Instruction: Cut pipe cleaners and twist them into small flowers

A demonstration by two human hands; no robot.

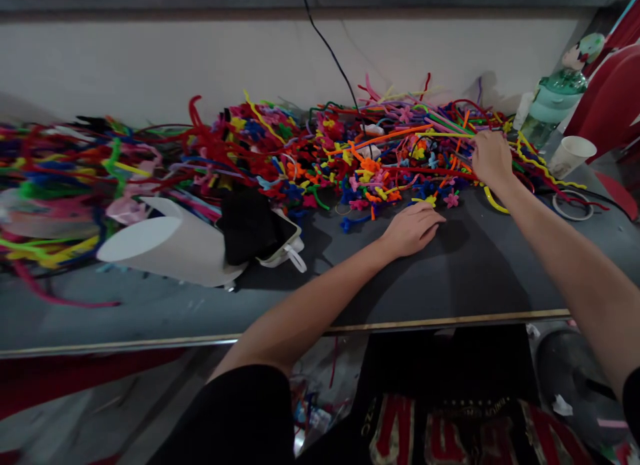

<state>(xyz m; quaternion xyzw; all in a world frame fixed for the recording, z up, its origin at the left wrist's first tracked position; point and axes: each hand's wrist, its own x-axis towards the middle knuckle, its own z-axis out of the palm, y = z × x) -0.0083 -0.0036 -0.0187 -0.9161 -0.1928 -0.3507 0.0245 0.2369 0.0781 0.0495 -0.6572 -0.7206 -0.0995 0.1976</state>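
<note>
A long heap of colourful pipe cleaners (395, 135) runs along the back of the dark table, with many small twisted flower shapes among the loose stems. My right hand (493, 159) reaches into the right part of this heap, its fingers curled beside yellow and green stems. A thin dark, shiny thing (464, 160) shows by those fingers; what exactly they grip is hidden. My left hand (413, 228) lies palm down on the tabletop, fingers extended and holding nothing visible. Just beyond it sit a yellow flower (431, 201) and a pink flower (452, 198) of pipe cleaner.
To the left lie a white curved holder (167, 245), a black pouch-like thing (253, 225) and a pale device with a strap (287, 241). A paper cup (571, 155) and a green-lidded bottle (555, 105) stand at right. A black cable (333, 55) hangs down into the heap.
</note>
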